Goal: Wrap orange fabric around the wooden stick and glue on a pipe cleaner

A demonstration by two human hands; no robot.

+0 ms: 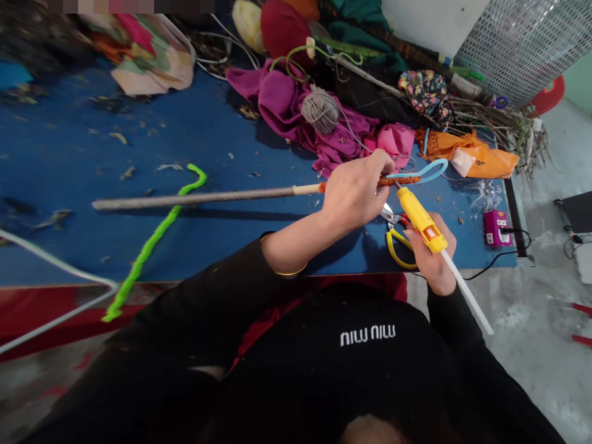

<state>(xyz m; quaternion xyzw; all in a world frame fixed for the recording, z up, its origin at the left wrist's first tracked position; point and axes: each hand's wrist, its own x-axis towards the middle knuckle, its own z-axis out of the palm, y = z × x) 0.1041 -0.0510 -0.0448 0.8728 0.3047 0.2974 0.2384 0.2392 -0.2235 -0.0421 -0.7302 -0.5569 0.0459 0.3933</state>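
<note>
My left hand (354, 188) is closed around the right end of a long stick (222, 197), part of it wrapped in grey and the end in fuzzy brown. A light blue loop (435, 169) juts out beyond the brown wrapping. In my right hand (430, 253) is a yellow glue gun (419, 216), its nozzle at the brown wrapping near my left fingertips. A white glue stick (467, 293) sticks out of its back. Yellow-handled scissors (398, 243) lie between my hands, partly hidden. A bright green pipe cleaner (155, 243) passes under the stick and hangs over the table edge.
Purple cloth (282, 105), a grey yarn ball (320, 110) and orange cloth (490, 157) lie along the back of the blue table (69, 142). A purple power socket box (497, 228) with a black cord stands at the right edge. White wire (60, 262) crosses the left front edge.
</note>
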